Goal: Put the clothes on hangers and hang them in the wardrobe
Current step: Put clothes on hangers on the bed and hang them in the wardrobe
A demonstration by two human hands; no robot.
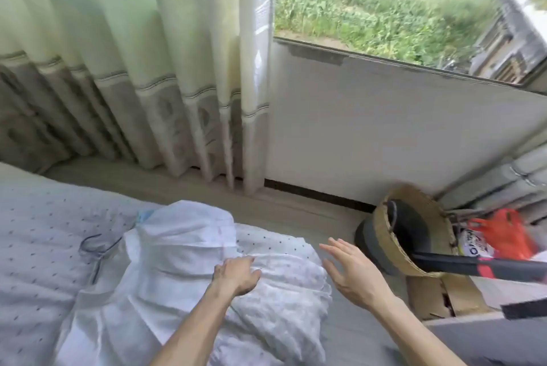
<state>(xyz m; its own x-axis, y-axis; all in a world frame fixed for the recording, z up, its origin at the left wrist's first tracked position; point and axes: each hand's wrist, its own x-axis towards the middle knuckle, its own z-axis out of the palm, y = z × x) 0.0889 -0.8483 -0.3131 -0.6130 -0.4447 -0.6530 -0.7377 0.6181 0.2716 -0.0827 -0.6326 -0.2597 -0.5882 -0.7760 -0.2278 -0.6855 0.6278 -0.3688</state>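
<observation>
My left hand (236, 275) clutching the white garment (177, 247), my right hand (352, 271) spread open just beside it, wire hanger (95, 262) at its left.

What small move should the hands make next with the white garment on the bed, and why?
Probably lower the right hand onto the white garment beside the left hand, to take a second hold. The left hand's fingers curl into the cloth, the right hand hovers open, and the wire hanger lies on the bed at the garment's left edge.
</observation>
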